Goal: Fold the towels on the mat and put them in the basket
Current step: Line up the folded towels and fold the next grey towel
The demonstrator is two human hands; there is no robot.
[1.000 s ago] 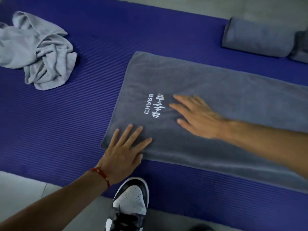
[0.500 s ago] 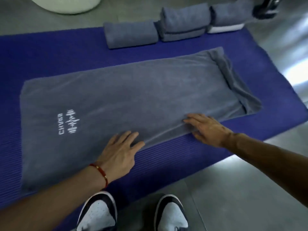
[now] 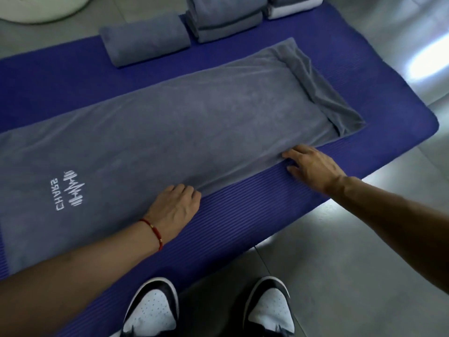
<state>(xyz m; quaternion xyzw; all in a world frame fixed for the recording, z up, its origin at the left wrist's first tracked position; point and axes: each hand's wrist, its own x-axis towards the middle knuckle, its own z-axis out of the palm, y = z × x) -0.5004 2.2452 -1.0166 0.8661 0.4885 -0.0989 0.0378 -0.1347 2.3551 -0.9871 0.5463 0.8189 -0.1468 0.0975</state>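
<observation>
left hand: fingers curled, pinching the towel's near edge
right hand: same edge, fingers tucked under
tip: lift both evenly so the fold lands square

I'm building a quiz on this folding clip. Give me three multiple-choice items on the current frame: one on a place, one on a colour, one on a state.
1. Where are both hands?
A. at the towel's near edge
B. on the folded towels
C. on the shoes

2. What colour is the mat?
A. green
B. blue-purple
C. red

3. How does the big towel lie?
A. rolled up
B. crumpled in a heap
C. spread out, right end folded over

Answers: 1 A, the left hand and right hand grip the near edge of the towel; 2 B, the mat shows blue-purple; 3 C, it lies flat with a flap at its right end.
</observation>
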